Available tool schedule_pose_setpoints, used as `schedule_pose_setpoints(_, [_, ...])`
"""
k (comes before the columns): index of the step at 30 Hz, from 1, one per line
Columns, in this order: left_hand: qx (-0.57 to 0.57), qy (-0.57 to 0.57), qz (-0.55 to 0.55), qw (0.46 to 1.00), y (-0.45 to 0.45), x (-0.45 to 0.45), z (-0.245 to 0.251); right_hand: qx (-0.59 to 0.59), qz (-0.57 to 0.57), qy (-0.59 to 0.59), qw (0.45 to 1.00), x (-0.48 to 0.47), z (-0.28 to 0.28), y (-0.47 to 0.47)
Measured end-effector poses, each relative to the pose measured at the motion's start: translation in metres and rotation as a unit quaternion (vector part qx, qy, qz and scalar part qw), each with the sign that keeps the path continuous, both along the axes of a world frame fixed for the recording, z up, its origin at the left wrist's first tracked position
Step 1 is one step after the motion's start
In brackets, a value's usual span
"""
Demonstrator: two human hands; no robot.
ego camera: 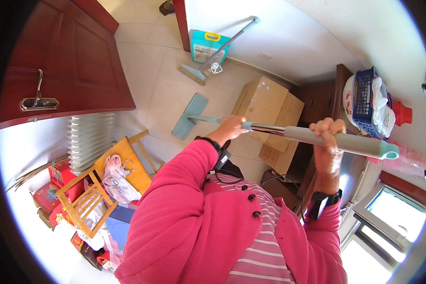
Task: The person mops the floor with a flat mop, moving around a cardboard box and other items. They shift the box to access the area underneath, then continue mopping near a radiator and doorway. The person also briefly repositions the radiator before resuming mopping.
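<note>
My left hand (231, 128) is closed around the lower part of a flat mop's pole. Farther up the same pole, my right hand (327, 136) grips the thick pale handle sleeve, its hanging-loop end sticking out to the right. The mop's flat blue-grey head (190, 116) is on the tiled floor, ahead and to the left of my left hand. Beyond it, a broom (195, 74) stands with its bristles on the floor and its stick leaning on the wall. A clear plastic bottle (213, 69) and a teal bag with a yellow handle (207, 48) are beside the broom.
Cardboard boxes (266, 103) stand right of the mop head by a dark wooden cabinet (314, 103). A wooden chair (126, 159) bearing cloth is at the left, near a white radiator (91, 138) and red door (74, 64). A blue plastic basket (362, 96) sits on the cabinet.
</note>
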State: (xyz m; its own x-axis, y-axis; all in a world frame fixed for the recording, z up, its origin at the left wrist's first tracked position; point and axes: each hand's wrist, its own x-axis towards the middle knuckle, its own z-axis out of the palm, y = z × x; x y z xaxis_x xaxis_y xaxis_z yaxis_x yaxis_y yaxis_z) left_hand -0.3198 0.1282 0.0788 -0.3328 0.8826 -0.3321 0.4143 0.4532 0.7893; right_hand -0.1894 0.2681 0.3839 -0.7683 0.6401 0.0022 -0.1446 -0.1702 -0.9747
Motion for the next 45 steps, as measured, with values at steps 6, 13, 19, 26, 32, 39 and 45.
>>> schedule_pose_setpoints(6, [0.019, 0.056, 0.039, 0.998, -0.085, -0.031, -0.014, -0.019, 0.064, -0.014, 0.998, -0.018, -0.027, -0.049])
schedule_pose_setpoints(13, [0.092, -0.054, 0.112, 0.988, -0.079, -0.057, 0.060, 0.079, 0.100, -0.086, 0.988, -0.036, -0.039, -0.055])
schedule_pose_setpoints(19, [0.146, -0.021, 0.377, 0.914, -0.115, -0.146, 0.102, 0.192, 0.340, -0.294, 0.872, 0.058, -0.169, -0.031])
schedule_pose_setpoints(26, [0.185, -0.071, 0.500, 0.843, -0.201, -0.178, 0.124, 0.177, 0.117, -0.593, 0.777, 0.244, -0.242, 0.059])
schedule_pose_setpoints(32, [0.218, -0.073, 0.503, 0.833, -0.212, -0.155, 0.112, 0.313, -0.155, -0.699, 0.624, 0.292, -0.181, 0.193])
schedule_pose_setpoints(39, [0.207, -0.094, 0.512, 0.828, -0.202, -0.154, 0.115, 0.264, -0.040, -0.751, 0.603, 0.290, -0.189, 0.246])
schedule_pose_setpoints(45, [0.199, -0.101, 0.513, 0.829, -0.206, -0.180, 0.112, 0.257, -0.017, -0.769, 0.585, 0.286, -0.196, 0.253])
